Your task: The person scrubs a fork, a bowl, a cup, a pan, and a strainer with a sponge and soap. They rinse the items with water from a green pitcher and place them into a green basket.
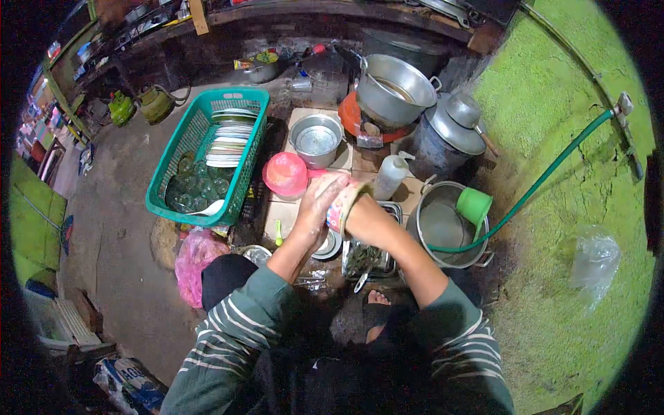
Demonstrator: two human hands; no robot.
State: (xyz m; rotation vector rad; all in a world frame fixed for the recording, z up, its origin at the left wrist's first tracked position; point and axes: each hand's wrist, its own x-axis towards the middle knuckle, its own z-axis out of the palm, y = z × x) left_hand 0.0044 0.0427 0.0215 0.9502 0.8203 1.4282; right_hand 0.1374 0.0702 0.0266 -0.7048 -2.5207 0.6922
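Note:
A pale bowl with a floral pattern (339, 211) is tilted on its side in front of me. My left hand (321, 203) wraps round the outside of it, with what looks like suds on the skin. My right hand (360, 211) reaches into the bowl's mouth, and its fingers are hidden inside. Just behind the hands stand a white pump bottle (391, 176) and a pink plastic bowl (286, 174). Below them lie small white plates (330, 246) and a metal tray (393, 254) with dark, wet-looking stuff and a light handle (361, 281).
At left a green basket (158, 197) holds stacked plates and glassware. A metal pot (325, 123) sits behind. On the right, a large pot (429, 238) holds a green dipper (474, 206) and a hose (546, 176). A pink plastic bag (197, 266) lies by my left knee.

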